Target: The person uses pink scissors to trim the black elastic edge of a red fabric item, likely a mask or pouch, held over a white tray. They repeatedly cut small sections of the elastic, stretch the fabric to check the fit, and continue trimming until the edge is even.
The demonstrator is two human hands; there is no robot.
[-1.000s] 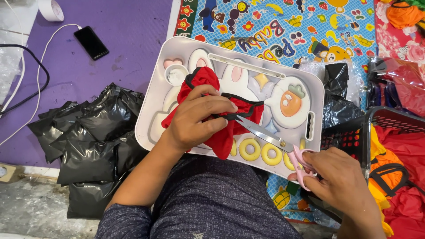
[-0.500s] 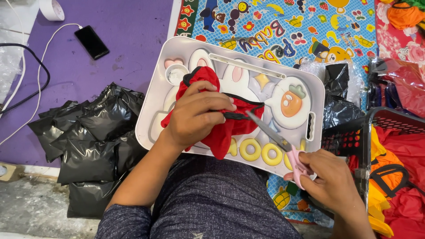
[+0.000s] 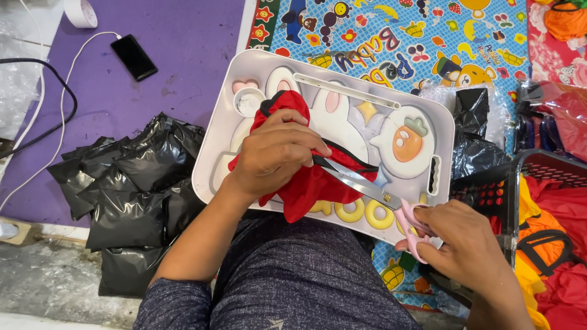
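Observation:
My left hand [image 3: 276, 156] presses down on a red cloth with black trim [image 3: 309, 183] that lies on a white lap tray [image 3: 342, 104] with cartoon shapes. In my right hand [image 3: 468, 244] are pink-handled scissors [image 3: 373, 189], gripped by the handles at the tray's lower right. Their steel blades reach left to the cloth, with the tips under my left fingers. The blades look nearly closed.
A pile of black plastic bags [image 3: 131, 189] lies left of the tray on a purple mat [image 3: 183, 55]. A black phone [image 3: 133, 57] with a white cable rests at the top left. A dark basket [image 3: 538, 183] holding red and orange cloth stands at the right.
The scissors slid a little to the left into the cloth, and my right hand shifted slightly down and left. My left hand stayed on the cloth.

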